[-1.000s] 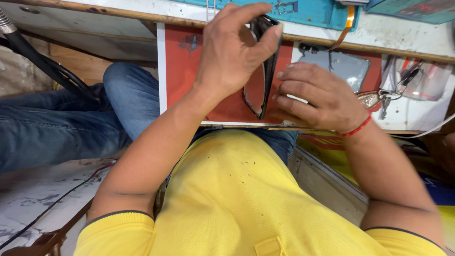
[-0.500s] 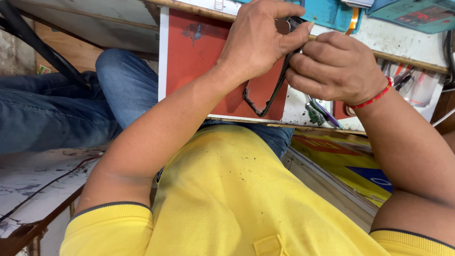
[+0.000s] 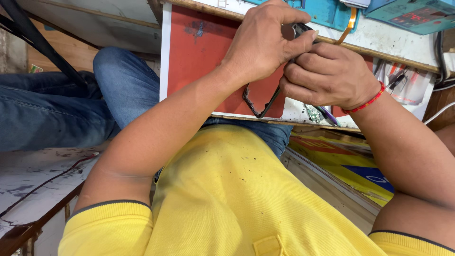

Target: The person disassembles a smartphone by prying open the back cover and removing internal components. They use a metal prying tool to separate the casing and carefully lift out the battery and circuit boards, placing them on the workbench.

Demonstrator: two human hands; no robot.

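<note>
Both the left hand (image 3: 258, 45) and the right hand (image 3: 327, 76) have fingers curled tight around 1 thin black angular frame (image 3: 258, 102) hanging over the red mat (image 3: 199, 57), the knuckles hiding its top, with 1 teal box (image 3: 327, 12) beyond.

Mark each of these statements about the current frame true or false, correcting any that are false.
1. Both hands grip the thin black frame. True.
2. The right hand wears a blue wristband. False: a red thread band circles that wrist.
3. The left hand rests flat on the jeans. False: its fingers pinch the frame's top.
4. A red mat lies beneath the hands. True.
5. The person wears a yellow shirt. True.
</note>
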